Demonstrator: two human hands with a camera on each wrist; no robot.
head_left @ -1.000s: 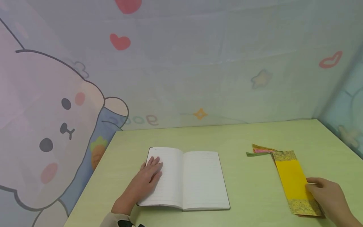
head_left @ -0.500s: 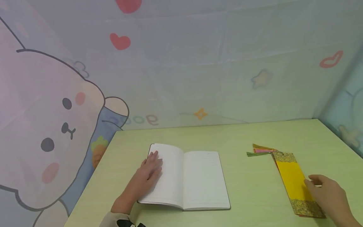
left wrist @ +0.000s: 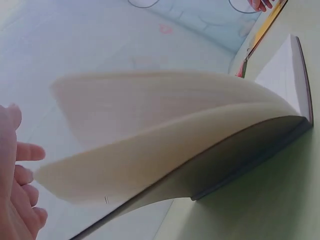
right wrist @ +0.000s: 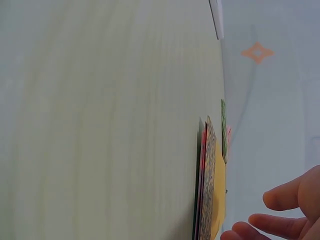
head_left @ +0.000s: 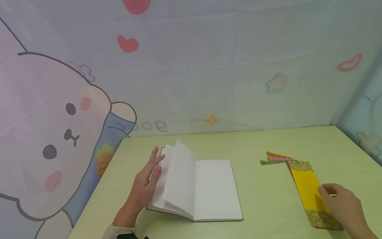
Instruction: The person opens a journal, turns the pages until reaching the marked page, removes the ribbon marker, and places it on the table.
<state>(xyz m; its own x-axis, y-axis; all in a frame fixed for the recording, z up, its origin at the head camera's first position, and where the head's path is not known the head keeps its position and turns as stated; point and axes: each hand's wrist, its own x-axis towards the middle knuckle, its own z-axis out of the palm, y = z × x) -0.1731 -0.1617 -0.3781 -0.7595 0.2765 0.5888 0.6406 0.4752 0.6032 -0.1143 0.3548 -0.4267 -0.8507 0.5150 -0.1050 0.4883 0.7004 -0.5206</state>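
An open notebook [head_left: 217,189] with lined pages lies mid-table. Its left cover and several pages [head_left: 180,177] are raised off the table, some pages fanned apart. My left hand [head_left: 144,182] is at that raised left edge, thumb toward the pages and fingers extended. In the left wrist view, the fingertips [left wrist: 35,195] are beside the page edges; contact with the cover is hidden. To the right lies a stack of bookmarks [head_left: 307,189], a yellow one with patterned ends on top. My right hand [head_left: 343,202] hovers at its right edge, thumb and fingers apart, loosely bent.
Green, pink and gold tassels [head_left: 276,158] stick out left from the top of the bookmarks. The pale green table [head_left: 226,142] ends at a cloth backdrop [head_left: 209,83] printed with hearts and a cartoon animal [head_left: 56,132].
The left hand has lifted and tilted, and the notebook's left side has risen with pages fanning upward. The right hand has come slightly off the bookmarks, which turned a little.
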